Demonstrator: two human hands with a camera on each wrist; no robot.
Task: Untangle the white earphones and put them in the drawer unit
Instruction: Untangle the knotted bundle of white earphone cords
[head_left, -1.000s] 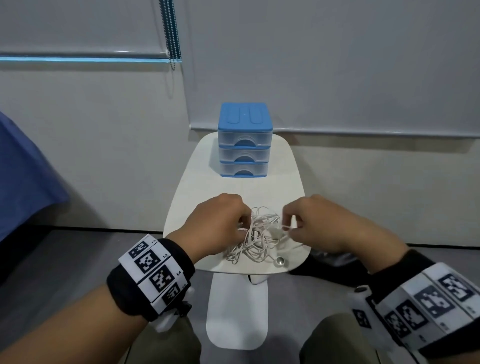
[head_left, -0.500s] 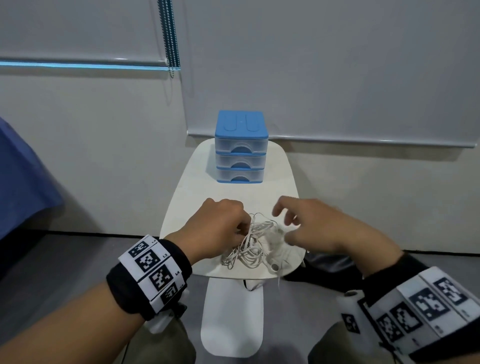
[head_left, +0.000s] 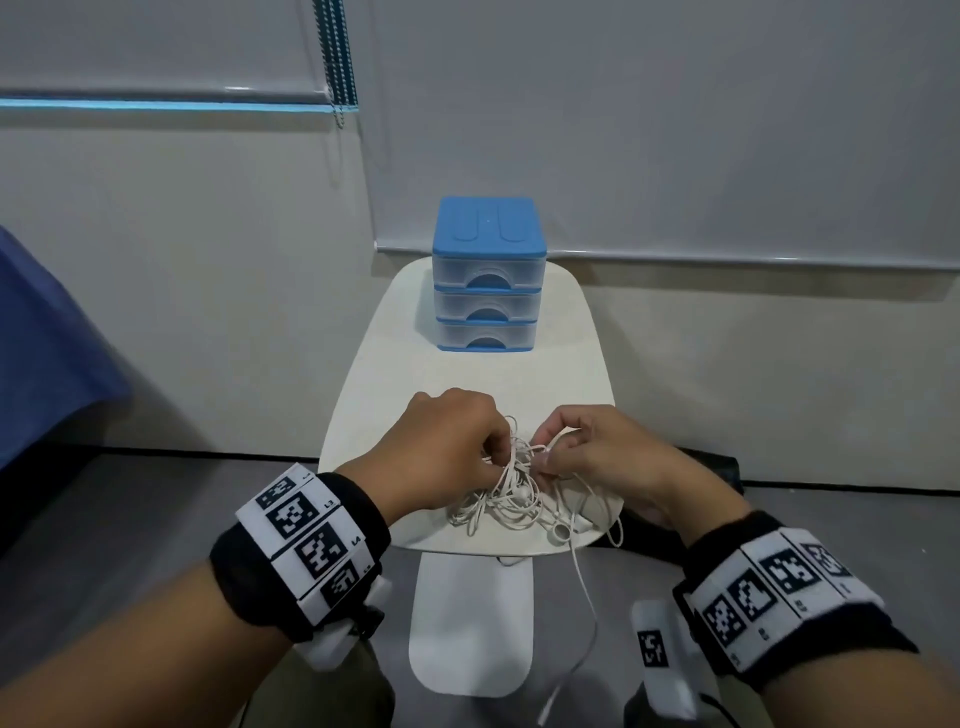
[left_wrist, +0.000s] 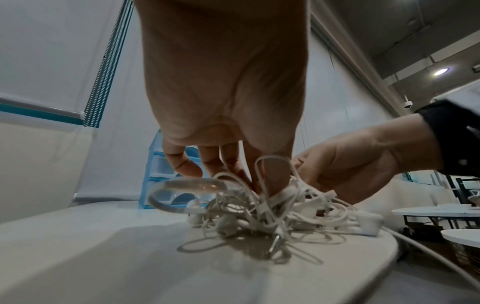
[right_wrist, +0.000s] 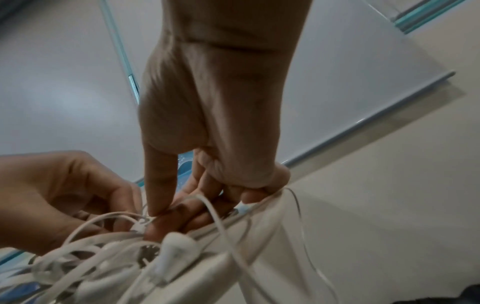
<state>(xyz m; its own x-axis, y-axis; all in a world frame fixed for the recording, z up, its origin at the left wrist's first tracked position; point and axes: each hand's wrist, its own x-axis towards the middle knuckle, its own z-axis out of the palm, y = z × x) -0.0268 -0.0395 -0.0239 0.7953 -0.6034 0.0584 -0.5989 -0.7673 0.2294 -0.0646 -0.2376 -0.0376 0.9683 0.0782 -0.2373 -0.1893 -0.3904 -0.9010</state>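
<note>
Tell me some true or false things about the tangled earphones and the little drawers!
1. The white earphones lie tangled on the table. True.
2. Both the left hand and right hand pinch the cord. True.
3. The top drawer of the drawer unit is open. False: all three are closed.
4. The drawer unit has a red top. False: it is blue.
5. One cord hangs off the table's near edge. True.
</note>
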